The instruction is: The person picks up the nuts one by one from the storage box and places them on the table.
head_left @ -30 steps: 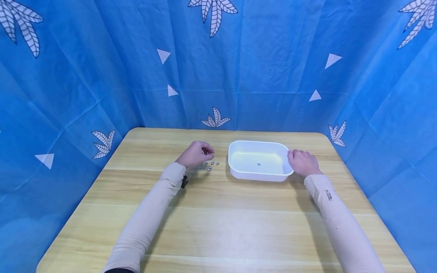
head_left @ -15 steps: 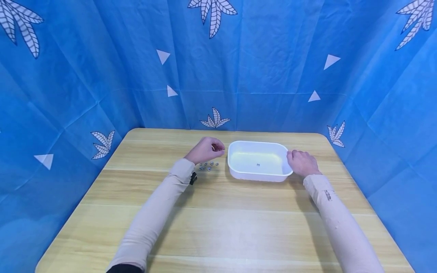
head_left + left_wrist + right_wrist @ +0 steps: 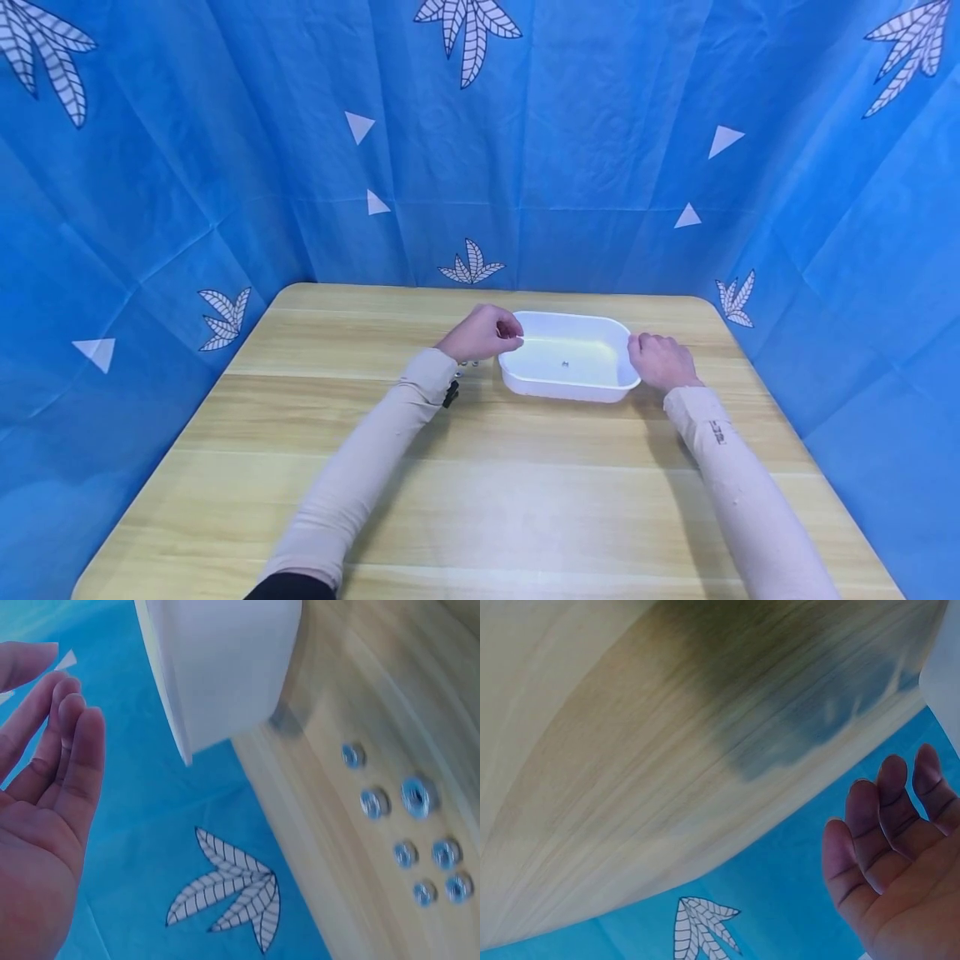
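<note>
A white plastic tub (image 3: pixel 573 390) stands on the table, with one small metal piece (image 3: pixel 566 364), probably a nut, on its floor. My right hand (image 3: pixel 662 362) holds the tub's right end at the rim; its thumb is out of sight in the right wrist view. At the opposite end, my left hand (image 3: pixel 483 333) is by the left rim, thumb and index fingertips close together. Whether anything small sits between those tips cannot be made out. Several ring-shaped metal nuts (image 3: pixel 418 796) lie on the wood, partly hidden by the left wrist in the head view.
The wooden table (image 3: pixel 480 500) has rounded far corners. Blue cloth (image 3: pixel 600 150) with white leaf and triangle prints hangs around its back and sides. A black item (image 3: pixel 451 393) shows at the left cuff.
My left hand has travelled right from above the loose nuts to the tub's left rim, fingertips staying close together. My right hand keeps its place at the tub's right end.
</note>
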`<action>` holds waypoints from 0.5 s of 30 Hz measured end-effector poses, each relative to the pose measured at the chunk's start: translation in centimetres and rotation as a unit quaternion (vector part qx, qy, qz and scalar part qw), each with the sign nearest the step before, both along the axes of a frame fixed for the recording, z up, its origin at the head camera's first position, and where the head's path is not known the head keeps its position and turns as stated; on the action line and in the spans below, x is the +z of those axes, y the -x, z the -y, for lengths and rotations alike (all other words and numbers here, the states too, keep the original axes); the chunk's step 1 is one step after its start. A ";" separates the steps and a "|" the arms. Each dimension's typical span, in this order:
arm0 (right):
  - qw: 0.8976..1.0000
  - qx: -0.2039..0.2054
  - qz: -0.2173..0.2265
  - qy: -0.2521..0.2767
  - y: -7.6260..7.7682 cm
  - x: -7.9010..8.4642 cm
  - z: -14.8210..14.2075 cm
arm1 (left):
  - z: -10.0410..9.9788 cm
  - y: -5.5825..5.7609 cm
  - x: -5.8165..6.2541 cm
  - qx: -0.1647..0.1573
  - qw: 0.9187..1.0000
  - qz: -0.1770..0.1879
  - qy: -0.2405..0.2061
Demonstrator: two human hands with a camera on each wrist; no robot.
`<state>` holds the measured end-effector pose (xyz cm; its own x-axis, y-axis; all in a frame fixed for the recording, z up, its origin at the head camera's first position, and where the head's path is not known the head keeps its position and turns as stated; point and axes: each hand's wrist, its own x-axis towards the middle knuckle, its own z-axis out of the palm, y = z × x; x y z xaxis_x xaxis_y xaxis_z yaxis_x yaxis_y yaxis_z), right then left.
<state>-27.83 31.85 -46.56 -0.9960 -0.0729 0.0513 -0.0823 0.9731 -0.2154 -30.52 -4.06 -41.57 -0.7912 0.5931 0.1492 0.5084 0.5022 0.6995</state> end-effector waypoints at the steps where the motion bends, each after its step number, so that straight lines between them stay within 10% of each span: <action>1: 1.000 0.000 0.000 0.000 0.0 0.0 0.0 | -0.4 0.0 -0.1 -0.006 1.000 -0.002 0.002; 15: 1.000 0.000 -0.002 -0.001 -0.1 0.0 -0.1 | -4.6 0.2 -2.8 -0.047 0.996 -0.006 0.073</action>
<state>-27.77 32.00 -46.59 -0.9957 -0.0738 0.0551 -0.0840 0.9733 -0.2134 -30.71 0.49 -44.37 -0.7299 0.6804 0.0654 0.5664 0.5483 0.6153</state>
